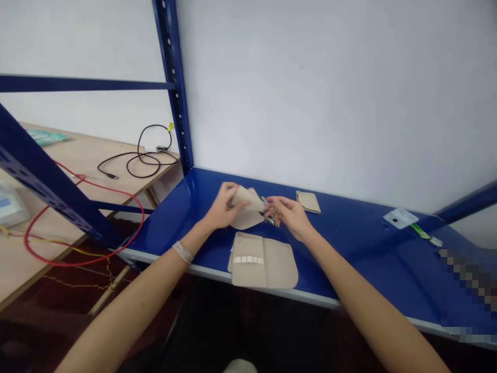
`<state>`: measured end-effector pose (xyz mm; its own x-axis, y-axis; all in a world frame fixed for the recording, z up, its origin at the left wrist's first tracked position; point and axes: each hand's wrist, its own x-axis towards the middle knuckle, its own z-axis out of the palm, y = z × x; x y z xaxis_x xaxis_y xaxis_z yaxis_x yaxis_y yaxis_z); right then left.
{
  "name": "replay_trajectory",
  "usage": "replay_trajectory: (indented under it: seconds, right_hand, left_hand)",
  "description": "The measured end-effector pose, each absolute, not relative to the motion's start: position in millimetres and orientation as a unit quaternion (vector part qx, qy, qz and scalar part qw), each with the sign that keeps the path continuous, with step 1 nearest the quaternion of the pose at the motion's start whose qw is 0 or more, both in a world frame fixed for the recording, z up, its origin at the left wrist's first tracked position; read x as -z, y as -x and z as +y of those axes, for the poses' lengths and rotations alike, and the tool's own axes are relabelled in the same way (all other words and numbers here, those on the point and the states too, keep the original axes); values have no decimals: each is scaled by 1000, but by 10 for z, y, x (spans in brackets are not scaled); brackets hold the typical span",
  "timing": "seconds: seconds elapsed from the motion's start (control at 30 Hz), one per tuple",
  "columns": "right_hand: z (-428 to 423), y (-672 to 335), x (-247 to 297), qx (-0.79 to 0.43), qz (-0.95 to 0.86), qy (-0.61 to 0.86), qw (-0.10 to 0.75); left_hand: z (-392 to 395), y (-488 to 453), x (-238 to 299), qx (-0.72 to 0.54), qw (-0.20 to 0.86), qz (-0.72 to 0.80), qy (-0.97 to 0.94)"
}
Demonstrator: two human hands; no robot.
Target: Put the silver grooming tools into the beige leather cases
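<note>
The left hand (223, 208) pinches a folded beige fabric pouch (246, 220) between both hands; the right hand (289, 217), partly curled, reaches a small metal tool (268, 218) at the pouch's right edge, its grip unclear.

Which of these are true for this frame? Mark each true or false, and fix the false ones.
1. The left hand grips a beige fabric piece. True.
2. The right hand wears the bracelet. False: the bracelet is on the left wrist.
3. The black cable lies on the blue steel shelf. False: it lies on the wooden table beyond the shelf's upright.
4. A small folded beige pouch lies on the shelf just past the right hand. True.
5. The red wire runs partly over the wooden table. True.
</note>
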<state>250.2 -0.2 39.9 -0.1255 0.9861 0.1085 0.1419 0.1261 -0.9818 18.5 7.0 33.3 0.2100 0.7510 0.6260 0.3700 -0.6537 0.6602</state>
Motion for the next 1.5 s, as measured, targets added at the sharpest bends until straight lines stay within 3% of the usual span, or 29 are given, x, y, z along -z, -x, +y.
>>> replay_trajectory:
  seconds: [0.13,0.37,0.63,0.87,1.03,1.2,1.5]
  right_hand:
    - [-70,-2472,-426,-595,-522,467,394]
    - [-122,-2452,-450,-469,-613,493,401]
    - [-185,-2522,-576,-433,-734,410,326]
    - [-141,-2438,-464,-363,-692,436,447]
    - [-112,-2429,-494,-418,-580,469,518]
    - [-98,-2438,-545,-458,-541,476,520]
    - [-82,-2529,-557,-551,-522,478,443]
  left_hand:
    - [-98,-321,-357,-402,152,292,-854]
    - [-195,-351,-421,-324,124,212,-914]
    - [-245,-392,-398,-306,125,226,-916]
    - [-81,-384,-211,-445,189,310,-819]
    - [33,-371,-138,-495,256,363,-747]
    - [-1,-364,-210,-474,194,416,-751]
    - [-28,-334,-214,-375,188,427,-802]
